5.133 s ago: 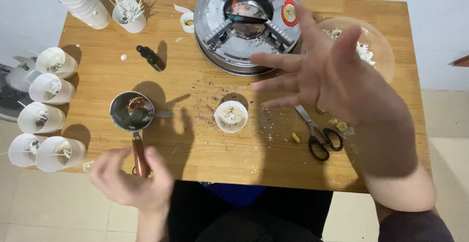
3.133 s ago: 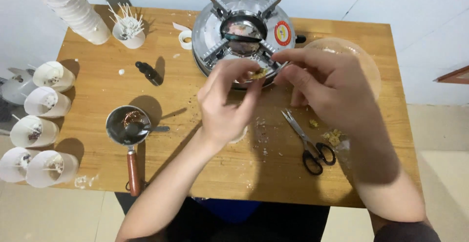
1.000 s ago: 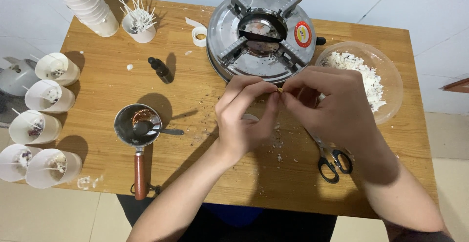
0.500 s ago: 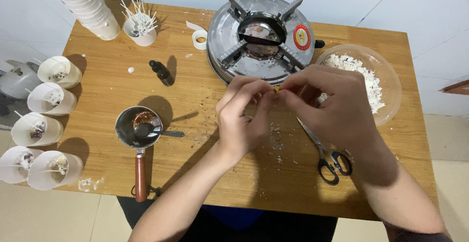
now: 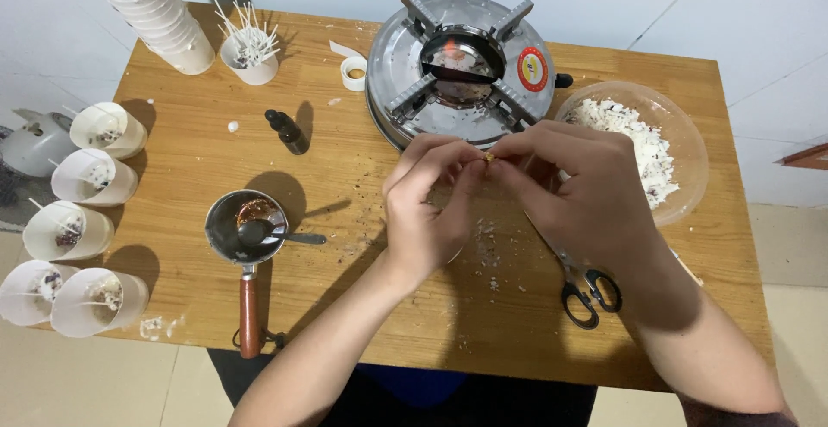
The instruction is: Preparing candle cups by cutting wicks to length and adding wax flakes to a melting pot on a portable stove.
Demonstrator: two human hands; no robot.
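On the counter [image 5: 198, 168], the burner [image 5: 461, 69] sits at the back, a bowl [image 5: 681, 147] to its right. The small pan [image 5: 246, 230] lies left, scissors [image 5: 582, 282] right, cups [image 5: 82, 177] along the left edge.

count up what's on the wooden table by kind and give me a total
White paper cups with wicks, along the left edge: 5
Stack of white cups: 1
Cup of white sticks: 1
Small dark dropper bottle: 1
Metal pot with wooden handle: 1
Silver gas burner: 1
Clear bowl of white flakes: 1
Black-handled scissors: 1
Tape roll: 1
Total: 13
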